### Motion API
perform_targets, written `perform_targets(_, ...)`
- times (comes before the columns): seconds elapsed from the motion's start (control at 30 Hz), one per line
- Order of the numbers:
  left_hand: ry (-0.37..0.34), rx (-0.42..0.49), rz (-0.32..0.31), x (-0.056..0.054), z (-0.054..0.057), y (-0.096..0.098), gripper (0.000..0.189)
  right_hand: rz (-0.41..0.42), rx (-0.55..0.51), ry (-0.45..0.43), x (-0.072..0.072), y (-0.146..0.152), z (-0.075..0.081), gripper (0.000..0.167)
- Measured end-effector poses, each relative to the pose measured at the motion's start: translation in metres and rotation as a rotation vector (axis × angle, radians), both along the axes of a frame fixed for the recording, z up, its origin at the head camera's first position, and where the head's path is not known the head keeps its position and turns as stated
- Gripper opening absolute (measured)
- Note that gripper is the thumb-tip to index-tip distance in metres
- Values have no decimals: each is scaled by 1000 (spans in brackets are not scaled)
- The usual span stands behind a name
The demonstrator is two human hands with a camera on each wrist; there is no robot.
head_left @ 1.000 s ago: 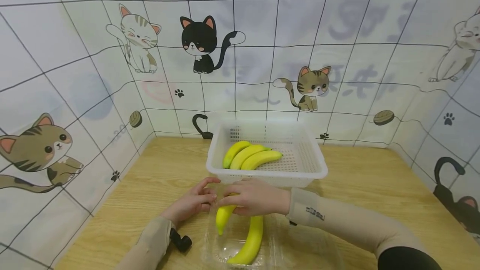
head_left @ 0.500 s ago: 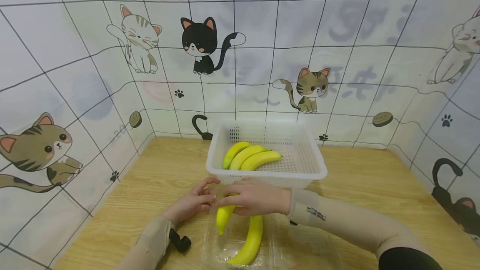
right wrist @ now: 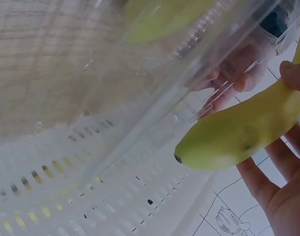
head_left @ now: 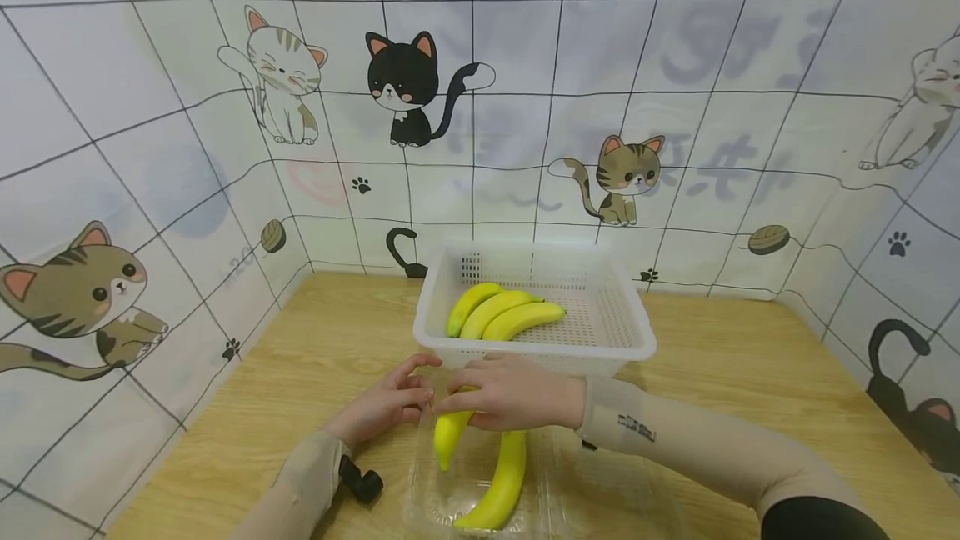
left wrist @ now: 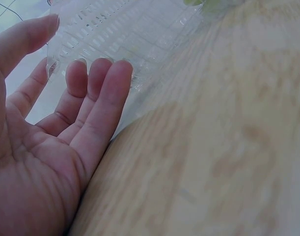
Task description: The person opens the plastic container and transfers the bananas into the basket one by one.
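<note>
One banana (head_left: 501, 486) in the clear box (head_left: 459, 492) seems done; at its far left corner the left hand (head_left: 384, 405) has fingers loosely apart, the right hand (head_left: 508, 394) clamps a second banana (head_left: 449, 438). Three bananas (head_left: 495, 313) seemingly wait in the basket (head_left: 600, 349) near the back edge of the desk (head_left: 720, 357).

My head cam's bright, light soft & even; the wall (head_left: 517, 127) looks stretched at the edges. L wrist pic's hazy, tabletop (left wrist: 213, 147) blurry. R one's dimmer, w/ glare streaks on the clear box (right wrist: 162, 93).
</note>
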State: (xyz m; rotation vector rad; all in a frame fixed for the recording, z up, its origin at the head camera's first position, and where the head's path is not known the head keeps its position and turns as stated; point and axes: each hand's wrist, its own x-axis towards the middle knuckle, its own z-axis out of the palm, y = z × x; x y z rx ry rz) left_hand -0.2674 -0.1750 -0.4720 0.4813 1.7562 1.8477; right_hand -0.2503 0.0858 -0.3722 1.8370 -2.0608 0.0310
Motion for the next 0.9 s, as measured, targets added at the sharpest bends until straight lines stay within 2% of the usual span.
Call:
perform_targets(0.3, -5, 10, -10, -1, -1, 0, 50, 8, -3, -11, 1, 0, 8, 49)
perform_targets(0.7, -10, 6, -8, -1, 1, 0, 51, -14, -8, 55, 3, 2, 17, 43)
perform_targets(0.9, -11, 2, -3, -2, 0, 0, 51, -22, -12, 55, 3, 3, 21, 43)
